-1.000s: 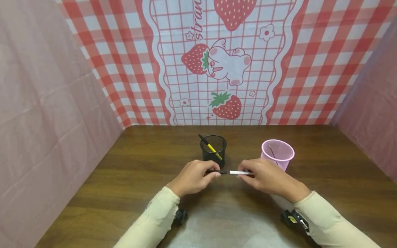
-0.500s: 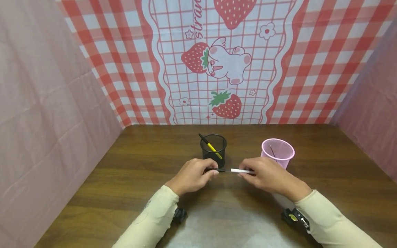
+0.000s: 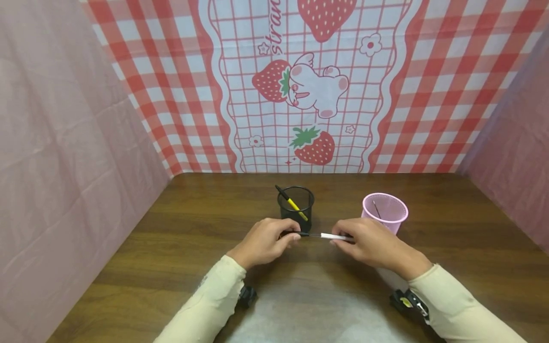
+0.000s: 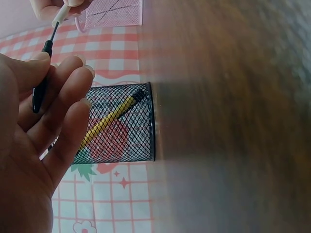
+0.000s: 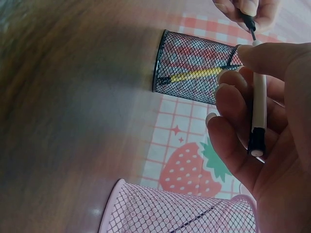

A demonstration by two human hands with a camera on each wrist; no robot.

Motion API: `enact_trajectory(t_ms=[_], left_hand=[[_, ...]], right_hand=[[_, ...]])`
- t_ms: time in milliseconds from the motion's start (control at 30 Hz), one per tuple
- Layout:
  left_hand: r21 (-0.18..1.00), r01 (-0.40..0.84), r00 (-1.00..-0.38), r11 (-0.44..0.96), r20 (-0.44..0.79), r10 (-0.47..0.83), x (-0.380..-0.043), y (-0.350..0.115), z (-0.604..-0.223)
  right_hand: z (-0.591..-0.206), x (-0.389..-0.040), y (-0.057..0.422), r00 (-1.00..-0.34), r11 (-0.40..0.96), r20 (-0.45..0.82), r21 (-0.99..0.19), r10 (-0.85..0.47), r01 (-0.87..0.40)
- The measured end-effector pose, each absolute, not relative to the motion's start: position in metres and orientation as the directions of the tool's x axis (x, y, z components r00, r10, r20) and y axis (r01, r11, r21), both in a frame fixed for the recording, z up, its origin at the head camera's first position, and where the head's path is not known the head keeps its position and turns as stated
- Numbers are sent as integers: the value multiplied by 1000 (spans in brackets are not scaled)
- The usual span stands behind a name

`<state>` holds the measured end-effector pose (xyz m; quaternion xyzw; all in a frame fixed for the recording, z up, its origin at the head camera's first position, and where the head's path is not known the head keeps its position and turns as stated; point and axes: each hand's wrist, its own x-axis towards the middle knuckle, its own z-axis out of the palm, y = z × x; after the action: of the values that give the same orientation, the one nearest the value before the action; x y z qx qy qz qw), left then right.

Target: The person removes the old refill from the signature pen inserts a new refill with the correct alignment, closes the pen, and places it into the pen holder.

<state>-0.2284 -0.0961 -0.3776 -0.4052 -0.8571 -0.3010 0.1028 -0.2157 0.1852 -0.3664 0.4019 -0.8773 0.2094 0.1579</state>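
Left hand [image 3: 267,242] and right hand [image 3: 372,245] hold a pen [image 3: 329,236] end to end, its thin rod [image 4: 55,31] bare between them.
The left thumb and fingers pinch the black piece [image 4: 40,92], other fingers loosely spread; the right hand pinches the white barrel [image 5: 260,99] likewise. The pen lies level above the table [image 3: 193,228], nearer the person than the black cup [image 3: 290,224], with its yellow pen [image 3: 294,206], and the pink cup [image 3: 390,226], with a dark stick [image 3: 377,209]. The step seems to be parting or joining the pieces; stills cannot settle which. Either calls for a straight, gentle, in-line move that spares the rod.
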Motion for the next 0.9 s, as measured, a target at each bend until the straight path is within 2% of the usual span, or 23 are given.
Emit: enact_trajectory(t_ms=[233, 900], left_hand=[[427, 761, -646, 489, 428, 632, -230, -96, -378], [527, 710, -690, 468, 385, 613, -233, -102, -381]], right_hand=[[-367, -216, 187, -608, 574, 465, -232, -643, -785], [-367, -219, 189, -628, 608, 449, -210, -635, -765]])
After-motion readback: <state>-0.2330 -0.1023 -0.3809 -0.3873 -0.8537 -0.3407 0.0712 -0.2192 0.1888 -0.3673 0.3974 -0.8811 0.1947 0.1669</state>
